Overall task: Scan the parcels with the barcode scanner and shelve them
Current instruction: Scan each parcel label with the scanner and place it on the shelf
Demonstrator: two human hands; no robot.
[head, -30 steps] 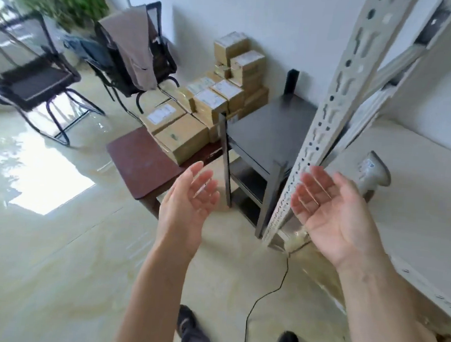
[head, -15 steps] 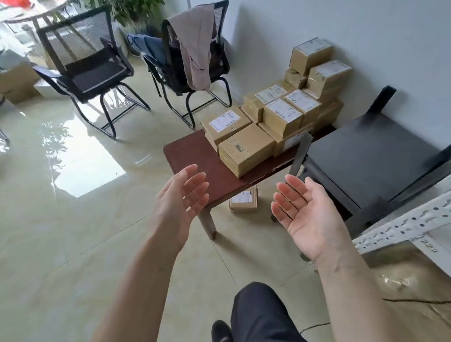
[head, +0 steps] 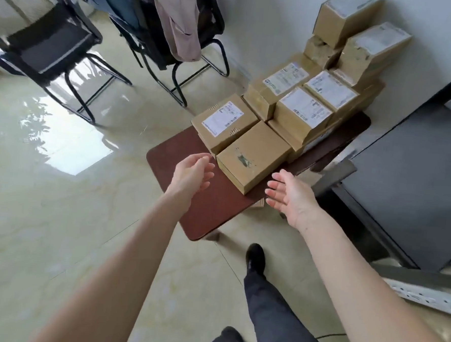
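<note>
A: Nearest parcel (head: 253, 156): unlabelled top, at front of stack on low brown table (head: 203, 209), between both hands.

B: Left hand (head: 191, 172): fingers loosely spread, empty, just left of parcel, not touching.

A: Right hand (head: 287, 197): palm up, fingers straight, empty, just right of parcel's near corner.

B: Behind: labelled parcels (head: 304, 109), stacked against wall.
</note>
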